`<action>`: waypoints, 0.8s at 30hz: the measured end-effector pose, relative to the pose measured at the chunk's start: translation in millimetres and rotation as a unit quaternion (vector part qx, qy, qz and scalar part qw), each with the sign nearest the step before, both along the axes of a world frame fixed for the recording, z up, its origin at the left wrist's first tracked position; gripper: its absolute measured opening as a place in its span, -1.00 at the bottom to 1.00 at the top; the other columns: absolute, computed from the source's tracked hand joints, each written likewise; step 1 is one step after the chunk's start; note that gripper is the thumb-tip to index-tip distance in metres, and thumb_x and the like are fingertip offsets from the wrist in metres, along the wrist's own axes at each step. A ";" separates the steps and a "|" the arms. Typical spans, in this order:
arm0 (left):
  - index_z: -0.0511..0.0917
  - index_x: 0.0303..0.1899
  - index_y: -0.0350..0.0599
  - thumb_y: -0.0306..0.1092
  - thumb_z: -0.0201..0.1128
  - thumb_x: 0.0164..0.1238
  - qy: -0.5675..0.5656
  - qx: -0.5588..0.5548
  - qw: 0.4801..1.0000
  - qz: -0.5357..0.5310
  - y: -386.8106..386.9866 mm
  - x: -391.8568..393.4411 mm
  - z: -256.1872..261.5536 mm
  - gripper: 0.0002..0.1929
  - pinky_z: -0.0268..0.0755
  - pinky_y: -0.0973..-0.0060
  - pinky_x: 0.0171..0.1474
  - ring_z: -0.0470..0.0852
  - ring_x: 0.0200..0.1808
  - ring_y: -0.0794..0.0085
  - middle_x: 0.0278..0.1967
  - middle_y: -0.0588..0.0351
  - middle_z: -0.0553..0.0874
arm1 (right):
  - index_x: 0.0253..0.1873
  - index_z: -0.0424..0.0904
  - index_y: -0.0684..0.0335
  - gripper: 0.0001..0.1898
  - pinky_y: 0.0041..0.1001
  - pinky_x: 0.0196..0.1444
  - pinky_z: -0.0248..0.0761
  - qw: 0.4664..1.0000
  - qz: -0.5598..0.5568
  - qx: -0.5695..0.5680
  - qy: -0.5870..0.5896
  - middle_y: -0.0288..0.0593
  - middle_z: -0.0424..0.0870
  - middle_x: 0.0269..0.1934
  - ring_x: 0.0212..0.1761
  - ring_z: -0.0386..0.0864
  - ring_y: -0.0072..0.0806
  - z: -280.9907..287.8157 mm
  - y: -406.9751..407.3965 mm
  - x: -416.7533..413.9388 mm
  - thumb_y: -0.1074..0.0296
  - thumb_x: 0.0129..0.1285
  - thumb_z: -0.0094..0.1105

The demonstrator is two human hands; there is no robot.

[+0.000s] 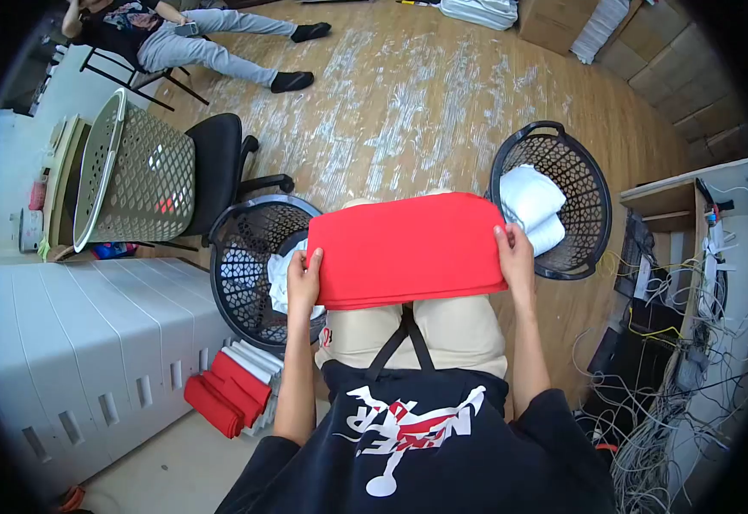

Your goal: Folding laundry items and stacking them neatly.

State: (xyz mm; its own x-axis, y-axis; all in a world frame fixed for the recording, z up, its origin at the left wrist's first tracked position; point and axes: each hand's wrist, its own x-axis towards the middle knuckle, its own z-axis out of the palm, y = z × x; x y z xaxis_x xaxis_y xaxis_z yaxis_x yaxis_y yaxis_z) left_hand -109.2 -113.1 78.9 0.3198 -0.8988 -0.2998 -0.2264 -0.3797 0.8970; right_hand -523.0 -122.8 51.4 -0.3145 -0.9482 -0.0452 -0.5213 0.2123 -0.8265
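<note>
A folded red cloth (409, 250) lies flat in layers above my lap. My left hand (304, 279) grips its left edge, thumb on top, and my right hand (514, 254) pinches the right edge. Beside my left hand stands a dark plastic laundry basket (219, 283) with crumpled white cloth (277, 279) in it. A second dark basket (589, 212), to the right, holds bundled white cloth (531, 199). Folded red cloths (226, 395) and folded white cloths (255, 360) are stacked at the lower left, near my left forearm.
A pale green basket (136, 173) rests on a black office chair (216, 170) at left. White drawers (104, 347) stand below it. Tangled cables (656, 411) lie at right beside a wooden shelf (663, 199). Another person (155, 38) sits at upper left; cardboard boxes (550, 26) stand at upper right.
</note>
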 end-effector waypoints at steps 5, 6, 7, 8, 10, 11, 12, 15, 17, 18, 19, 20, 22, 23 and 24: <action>0.52 -0.21 -0.24 -0.25 0.29 0.46 -0.065 -0.006 0.998 0.007 -21.5 1.6 24.9 -0.77 0.34 0.64 -0.37 0.49 -0.43 0.64 -0.41 0.18 0.65 | -0.11 0.49 0.30 -0.78 -0.60 -0.31 0.39 0.993 0.003 0.006 -0.115 -0.23 0.66 -0.36 -0.35 0.51 -0.67 27.6 -42.4 -3.9 0.24 0.51 0.10; 0.52 -0.21 -0.24 -0.25 0.29 0.46 -0.064 -0.006 0.998 0.006 -20.8 -1.1 25.6 -0.77 0.34 0.64 -0.37 0.49 -0.43 0.64 -0.41 0.18 0.65 | -0.10 0.49 0.30 -0.78 -0.60 -0.31 0.40 0.992 0.010 0.020 -0.127 -0.23 0.67 -0.36 -0.35 0.52 -0.67 28.3 -49.9 -6.8 0.23 0.52 0.10; 0.51 -0.21 -0.23 -0.25 0.28 0.46 -0.079 -0.007 0.997 0.005 -19.3 -2.3 25.8 -0.77 0.34 0.64 -0.39 0.51 -0.45 0.64 -0.42 0.16 0.66 | -0.09 0.50 0.30 -0.78 -0.60 -0.31 0.40 0.989 0.019 0.033 -0.140 -0.23 0.68 -0.36 -0.35 0.53 -0.68 26.1 -56.6 -8.4 0.22 0.52 0.10; 0.50 -0.20 -0.23 -0.26 0.28 0.47 -0.095 -0.009 0.995 0.005 -17.1 -3.8 26.0 -0.78 0.34 0.64 -0.42 0.52 -0.46 0.64 -0.43 0.14 0.68 | -0.08 0.50 0.29 -0.78 -0.60 -0.31 0.41 0.987 0.028 0.046 -0.154 -0.23 0.69 -0.36 -0.36 0.55 -0.68 24.7 -59.7 -9.1 0.22 0.52 0.10; 0.49 -0.20 -0.23 -0.26 0.27 0.47 -0.108 -0.013 0.994 0.003 -11.5 -8.6 26.2 -0.78 0.34 0.64 -0.44 0.53 -0.47 0.64 -0.44 0.13 0.69 | -0.09 0.51 0.30 -0.76 -0.57 -0.33 0.40 0.987 0.024 0.039 -0.155 -0.21 0.68 -0.39 -0.39 0.53 -0.67 -2.2 -49.0 -15.2 0.21 0.51 0.11; 0.49 -0.19 -0.23 -0.26 0.27 0.47 -0.109 0.006 0.994 -0.017 -5.2 -12.3 26.4 -0.78 0.34 0.63 -0.46 0.55 -0.49 0.64 -0.46 0.11 0.70 | -0.10 0.53 0.32 -0.75 -0.54 -0.35 0.39 0.987 0.020 0.032 -0.157 -0.20 0.68 -0.43 -0.41 0.52 -0.65 -20.4 -40.5 -20.8 0.20 0.50 0.12; 0.49 -0.19 -0.23 -0.26 0.27 0.47 -0.112 0.027 0.993 -0.035 3.5 -14.3 26.4 -0.78 0.35 0.62 -0.48 0.57 -0.50 0.63 -0.48 0.09 0.71 | -0.11 0.55 0.33 -0.73 -0.52 -0.37 0.38 0.986 0.018 0.028 -0.161 -0.18 0.67 -0.46 -0.44 0.51 -0.64 -31.6 -34.0 -23.9 0.19 0.49 0.13; 0.48 -0.18 -0.23 -0.25 0.27 0.47 -0.095 0.045 0.994 -0.043 19.6 -9.6 23.0 -0.77 0.35 0.61 -0.50 0.60 -0.52 0.62 -0.51 0.05 0.72 | -0.11 0.55 0.33 -0.73 -0.55 -0.37 0.37 0.982 0.031 0.058 -0.175 -0.22 0.67 -0.47 -0.44 0.50 -0.67 -34.5 -16.3 -25.6 0.18 0.49 0.14; 0.48 -0.18 -0.23 -0.25 0.28 0.46 -0.050 0.030 0.998 -0.032 24.9 -5.7 18.9 -0.76 0.36 0.59 -0.52 0.62 -0.55 0.59 -0.54 0.02 0.73 | -0.11 0.55 0.33 -0.72 -0.57 -0.38 0.37 0.980 0.036 0.072 -0.181 -0.24 0.67 -0.47 -0.44 0.50 -0.69 -35.1 -9.7 -24.5 0.17 0.48 0.14; 0.48 -0.18 -0.23 -0.25 0.28 0.46 -0.051 0.030 0.998 -0.032 27.7 -5.5 16.7 -0.76 0.36 0.59 -0.52 0.62 -0.55 0.59 -0.54 0.02 0.73 | -0.12 0.55 0.32 -0.72 -0.58 -0.39 0.36 0.978 0.034 0.072 -0.191 -0.27 0.67 -0.46 -0.44 0.49 -0.70 -35.3 -7.8 -24.0 0.17 0.48 0.15; 0.48 -0.16 -0.24 -0.23 0.28 0.46 -0.053 0.035 0.998 -0.027 30.6 -6.5 14.4 -0.75 0.36 0.55 -0.51 0.61 -0.56 0.57 -0.57 0.05 0.69 | -0.12 0.55 0.32 -0.72 -0.58 -0.40 0.35 0.977 0.032 0.070 -0.200 -0.29 0.67 -0.46 -0.44 0.49 -0.71 -35.3 -5.9 -23.4 0.17 0.47 0.16; 0.48 -0.15 -0.25 -0.22 0.28 0.46 -0.055 0.037 0.998 -0.023 31.1 -7.9 10.7 -0.73 0.36 0.50 -0.51 0.59 -0.57 0.55 -0.60 0.08 0.66 | -0.12 0.56 0.32 -0.72 -0.59 -0.40 0.34 0.975 0.030 0.066 -0.209 -0.31 0.66 -0.45 -0.44 0.48 -0.73 -36.1 -5.8 -24.2 0.16 0.47 0.17; 0.48 -0.13 -0.26 -0.20 0.29 0.45 -0.057 0.035 0.998 -0.020 34.1 -8.6 1.9 -0.72 0.36 0.46 -0.50 0.57 -0.58 0.53 -0.63 0.12 0.63 | -0.11 0.56 0.31 -0.72 -0.59 -0.37 0.35 0.985 0.038 0.085 -0.148 -0.31 0.66 -0.43 -0.42 0.48 -0.72 -45.8 2.1 -19.9 0.15 0.47 0.16; 0.49 -0.11 -0.26 -0.21 0.29 0.45 -0.081 0.029 0.996 -0.023 37.7 -7.4 -5.7 -0.71 0.38 0.47 -0.47 0.58 -0.53 0.53 -0.59 0.10 0.64 | -0.10 0.57 0.30 -0.71 -0.60 -0.34 0.35 0.990 0.048 0.105 -0.086 -0.31 0.66 -0.41 -0.39 0.48 -0.71 -55.7 5.2 -16.4 0.13 0.48 0.16; 0.50 -0.08 -0.27 -0.21 0.29 0.45 -0.105 0.023 0.994 -0.025 40.5 -6.1 -13.3 -0.71 0.40 0.49 -0.43 0.60 -0.48 0.54 -0.55 0.09 0.65 | -0.09 0.58 0.29 -0.70 -0.60 -0.30 0.36 0.990 0.057 0.125 -0.023 -0.31 0.66 -0.38 -0.37 0.48 -0.70 -65.2 6.7 -14.2 0.12 0.48 0.15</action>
State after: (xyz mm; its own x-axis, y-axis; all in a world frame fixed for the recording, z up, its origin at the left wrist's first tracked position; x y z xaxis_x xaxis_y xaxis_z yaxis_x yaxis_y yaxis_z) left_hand -115.3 -72.6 65.6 0.3348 -0.9019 -0.2729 -0.4265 -0.4033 0.8096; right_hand -537.2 -116.0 -13.7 -0.1978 -0.9350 -0.2943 -0.5168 0.3546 -0.7792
